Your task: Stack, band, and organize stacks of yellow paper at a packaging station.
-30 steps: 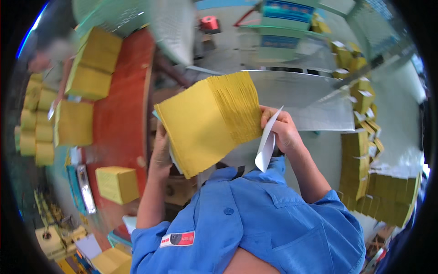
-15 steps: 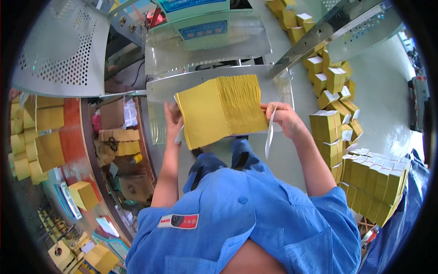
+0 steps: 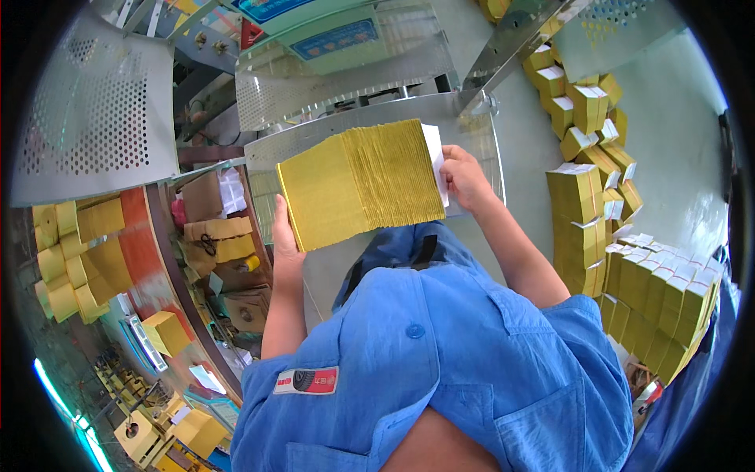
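A thick stack of yellow paper lies in front of me over the metal tray, its right part fanned into many thin edges. My left hand grips the stack's left end, thumb up along the edge and the other fingers hidden behind it. At the right end a white paper slip stands flat against the stack. Fingers of my right hand are closed on the outer side of this slip.
Beneath the stack is a metal tray with a perforated machine cover to its left. Bundled yellow stacks stand in rows on the floor at right. A reddish table at left carries more yellow paper.
The white slip, which hung loosely from my right hand, now lies against the stack's right end. My left hand has its thumb along the left edge, and the stack appears more level.
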Demonstrator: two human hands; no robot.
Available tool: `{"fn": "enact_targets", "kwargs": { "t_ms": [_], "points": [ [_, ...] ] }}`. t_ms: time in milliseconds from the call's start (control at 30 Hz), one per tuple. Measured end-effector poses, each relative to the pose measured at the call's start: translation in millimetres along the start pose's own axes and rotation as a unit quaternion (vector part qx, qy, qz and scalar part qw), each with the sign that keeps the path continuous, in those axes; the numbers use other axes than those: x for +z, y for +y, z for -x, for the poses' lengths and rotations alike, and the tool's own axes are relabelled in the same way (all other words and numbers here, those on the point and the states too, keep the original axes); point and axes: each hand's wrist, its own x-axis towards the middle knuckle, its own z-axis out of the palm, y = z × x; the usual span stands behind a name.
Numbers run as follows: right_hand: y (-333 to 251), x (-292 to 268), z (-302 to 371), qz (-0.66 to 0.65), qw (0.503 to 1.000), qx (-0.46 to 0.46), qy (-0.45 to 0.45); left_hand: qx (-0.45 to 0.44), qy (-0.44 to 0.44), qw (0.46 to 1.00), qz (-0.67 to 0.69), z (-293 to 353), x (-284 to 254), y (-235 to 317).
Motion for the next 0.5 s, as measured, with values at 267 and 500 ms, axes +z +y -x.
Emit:
{"fn": "enact_targets", "kwargs": {
  "t_ms": [267, 500],
  "points": [
    [15, 23, 4, 0.282, 0.911, -0.273, 0.130, 0.038, 0.038, 0.997, -0.047, 3, 30, -6],
    [13, 18, 20, 0.030, 0.990, -0.137, -0.023, 0.014, 0.030, 0.997, -0.074, 1, 32, -3]
  ]
}}
